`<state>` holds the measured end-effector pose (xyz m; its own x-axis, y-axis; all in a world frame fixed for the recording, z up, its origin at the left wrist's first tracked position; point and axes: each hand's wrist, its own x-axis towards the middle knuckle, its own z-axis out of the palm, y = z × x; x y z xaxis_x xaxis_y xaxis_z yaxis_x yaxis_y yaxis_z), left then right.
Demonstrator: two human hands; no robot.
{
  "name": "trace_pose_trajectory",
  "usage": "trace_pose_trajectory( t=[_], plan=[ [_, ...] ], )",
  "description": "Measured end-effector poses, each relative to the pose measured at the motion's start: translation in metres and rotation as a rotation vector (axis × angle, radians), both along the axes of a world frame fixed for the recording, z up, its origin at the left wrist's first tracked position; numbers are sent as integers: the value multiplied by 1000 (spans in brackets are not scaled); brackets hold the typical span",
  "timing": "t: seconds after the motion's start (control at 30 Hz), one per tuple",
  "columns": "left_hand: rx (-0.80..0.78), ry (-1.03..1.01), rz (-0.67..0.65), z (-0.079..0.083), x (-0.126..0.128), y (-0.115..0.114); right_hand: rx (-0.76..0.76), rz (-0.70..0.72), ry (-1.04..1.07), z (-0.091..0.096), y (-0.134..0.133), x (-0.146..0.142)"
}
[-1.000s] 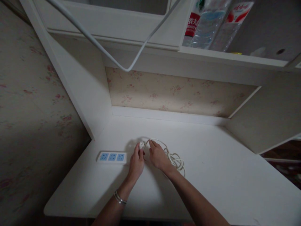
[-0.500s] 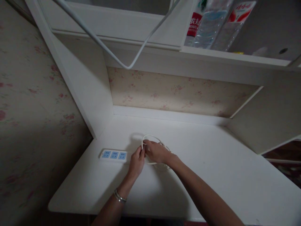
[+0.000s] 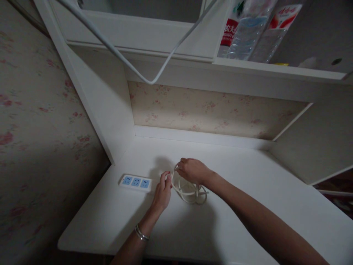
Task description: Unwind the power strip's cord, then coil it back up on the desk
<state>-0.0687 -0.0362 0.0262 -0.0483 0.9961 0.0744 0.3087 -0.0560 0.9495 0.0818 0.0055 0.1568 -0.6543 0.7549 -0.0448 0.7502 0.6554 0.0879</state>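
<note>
A white power cord [image 3: 189, 191] lies in loose coils on the white desk [image 3: 248, 206]. My right hand [image 3: 193, 171] is closed on the top of the coils and holds them bunched. My left hand [image 3: 162, 193], with a bracelet on its wrist, pinches the cord's end just left of the coils. A white power strip [image 3: 135, 182] with three blue sockets lies flat to the left of my left hand, and the cord runs from it.
A white cable [image 3: 138, 70] hangs in a loop from above, in front of the upper shelf. Plastic bottles [image 3: 248, 33] stand on the shelf at upper right. Floral wallpaper [image 3: 206, 110] backs the desk, and a white side panel [image 3: 91, 95] closes its left.
My right hand has gathered the spread cord into a tighter bundle and shifted it left toward my left hand. The camera has tilted slightly.
</note>
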Motion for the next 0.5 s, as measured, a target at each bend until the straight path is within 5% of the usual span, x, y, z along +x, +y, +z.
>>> trace_pose_trajectory(
  t=[0.23,0.37,0.5],
  plan=[
    [133,295,-113,-8,-1,5,-139,-188,251,32,32,101],
    [190,436,-124,-15,2,9,-236,-388,435,27,32,159],
    [271,521,-131,-17,7,8,-241,-497,466,14,20,177]
  ],
)
